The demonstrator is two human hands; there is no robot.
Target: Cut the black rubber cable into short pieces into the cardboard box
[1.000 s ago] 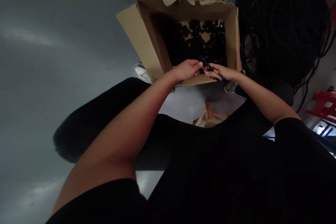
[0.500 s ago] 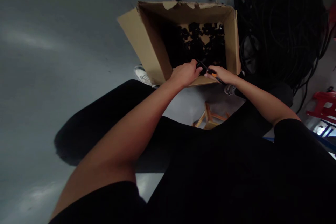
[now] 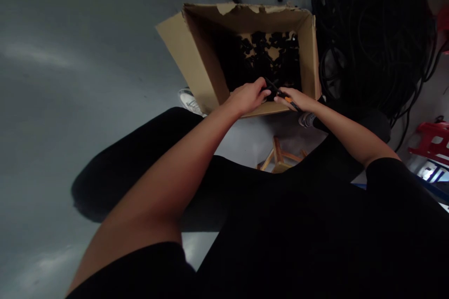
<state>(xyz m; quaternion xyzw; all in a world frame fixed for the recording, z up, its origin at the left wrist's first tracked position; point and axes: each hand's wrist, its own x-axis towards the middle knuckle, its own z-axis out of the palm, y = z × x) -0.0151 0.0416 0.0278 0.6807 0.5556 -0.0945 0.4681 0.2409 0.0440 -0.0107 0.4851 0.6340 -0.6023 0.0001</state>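
Holding the tool [image 3: 288,100] in the right hand [image 3: 298,98], at the near side of the box [image 3: 309,56]. With the left hand [image 3: 246,96], curling close at the dark tip; not possible to tell if gripping something. Seemingly, working with the tool between both hands. Next, calling probably for steady hold and careful aim, above the black parts [image 3: 260,46] inside the box.

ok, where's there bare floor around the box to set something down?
Widest: floor left of the box flap. Smaller: between box, wooden stool and legs. Crowded: right of the box, with the black cable pile; inside it, black parts.
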